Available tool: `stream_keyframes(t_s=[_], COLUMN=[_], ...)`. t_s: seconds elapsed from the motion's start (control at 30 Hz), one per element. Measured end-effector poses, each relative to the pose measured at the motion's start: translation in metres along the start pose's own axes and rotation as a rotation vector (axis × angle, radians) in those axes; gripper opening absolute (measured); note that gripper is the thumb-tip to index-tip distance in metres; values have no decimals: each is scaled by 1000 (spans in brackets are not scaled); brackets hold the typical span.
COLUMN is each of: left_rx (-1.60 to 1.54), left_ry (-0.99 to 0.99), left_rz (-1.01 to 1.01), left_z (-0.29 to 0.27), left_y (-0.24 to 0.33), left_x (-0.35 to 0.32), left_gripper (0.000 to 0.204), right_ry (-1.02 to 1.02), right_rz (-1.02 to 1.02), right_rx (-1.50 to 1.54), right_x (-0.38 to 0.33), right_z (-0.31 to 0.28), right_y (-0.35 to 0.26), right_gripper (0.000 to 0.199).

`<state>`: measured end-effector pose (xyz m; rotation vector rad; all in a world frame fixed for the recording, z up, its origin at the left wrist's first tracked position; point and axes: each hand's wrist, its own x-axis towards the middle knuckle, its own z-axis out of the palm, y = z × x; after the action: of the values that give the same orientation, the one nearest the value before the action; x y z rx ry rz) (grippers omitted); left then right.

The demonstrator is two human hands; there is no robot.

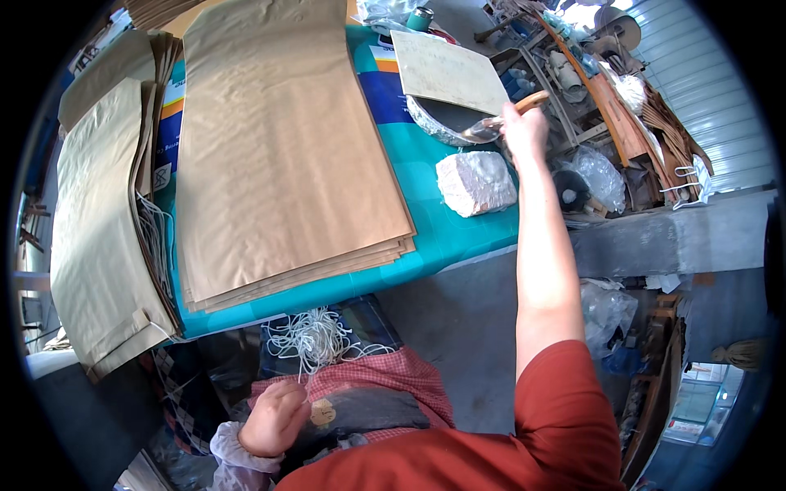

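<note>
The brush (pixel 485 128) is at the near right side of the bowl (pixel 427 121), its bristle end slanting down toward the rim, and my right grip (pixel 524 131) is closed round its handle. I judge that I am loading or wiping the brush here; the next move seems to call for lifting it clear of the rim, watching for drips, and bringing it left to the large stack of brown paper (pixel 282 155). A pale flat board (pixel 450 72) covers the far part of the bowl, so I can't see how full it is, and exactly what the bristles touch is hard to make out. Nearer me, a whitish block (pixel 476 183) sits on the teal tabletop (pixel 446 245). The big stack's far end is cut off by my view; at its left, a second paper stack (pixel 98 188) overhangs the tabletop edge. Below that edge, my left grip (pixel 277 416) is partly curled near a tangle of white string (pixel 315 337); a strand runs down toward the fingers, but I cannot tell whether they pinch it
</note>
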<state>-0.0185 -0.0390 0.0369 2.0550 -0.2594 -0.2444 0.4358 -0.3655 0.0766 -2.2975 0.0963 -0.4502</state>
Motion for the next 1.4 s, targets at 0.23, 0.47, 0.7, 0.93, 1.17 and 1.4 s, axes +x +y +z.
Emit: stream_keyframes(t_s=[0.23, 0.47, 0.7, 0.93, 1.17, 1.4], left_rx=[315, 847, 806, 797, 777, 799], left_ry=[244, 425, 395, 390, 373, 352], left_rz=[-199, -251, -286, -313, -326, -337], left_z=[-12, -54, -66, -64, -65, -62], left_y=[-22, -46, -61, -71, -70, -75], left_x=[-30, -4, 24, 29, 33, 36], left_gripper=[7, 11, 12, 17, 15, 14], right_ry=[-65, -745, -915, -922, -830, -571], right_rz=[-212, -753, -859, -677, -353, -377], right_rx=[710, 496, 426, 518, 403, 42], right_x=[-120, -271, -284, -292, -271, -212], right_z=[3, 57, 106, 107, 100, 65], right_y=[-92, -161, -193, -194, -164, -91], right_gripper=[7, 13, 8, 5, 11, 17])
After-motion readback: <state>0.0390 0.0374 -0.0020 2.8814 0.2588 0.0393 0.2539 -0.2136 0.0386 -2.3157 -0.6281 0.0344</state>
